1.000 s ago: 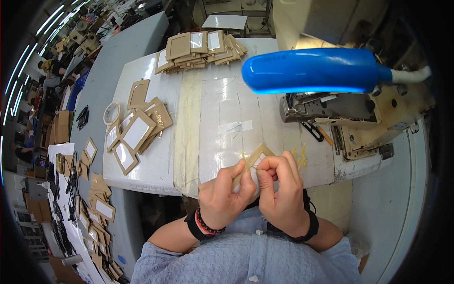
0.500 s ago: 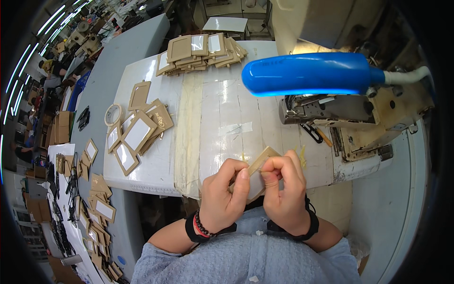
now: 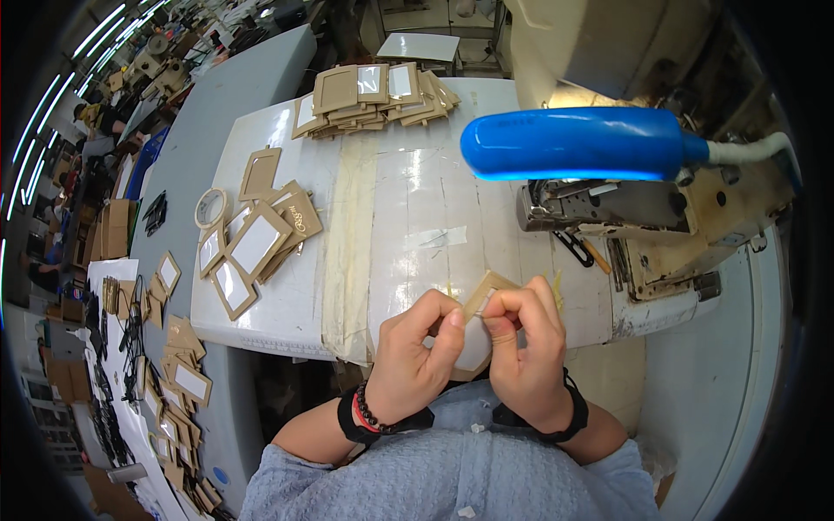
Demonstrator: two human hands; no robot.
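Over the table's near edge I hold a tan tag (image 3: pixel 488 281) with a raised border and a pale middle part, tilted between both hands. My left hand (image 3: pixel 415 346) is closed, its thumb and forefinger pinching the tag's left side. My right hand (image 3: pixel 532 358) is closed too, thumb and fingertips pinched together at the tag's inner edge. Whatever small part the right fingertips grip is hidden by them. My hands cover much of the tag's lower half.
A pile of similar tags (image 3: pixel 335 90) lies at the table's far side. More tags (image 3: pixel 259 244) are heaped left beside a tape roll (image 3: pixel 211 208). A blue lamp (image 3: pixel 573 143) hangs over the sewing machine (image 3: pixel 608 208) at right. An orange-handled tool (image 3: pixel 596 253) lies near its base.
The right fingertips have shifted slightly along the tag's inner edge, and more of its pale middle part shows. Both hands keep their hold. The view has shifted slightly.
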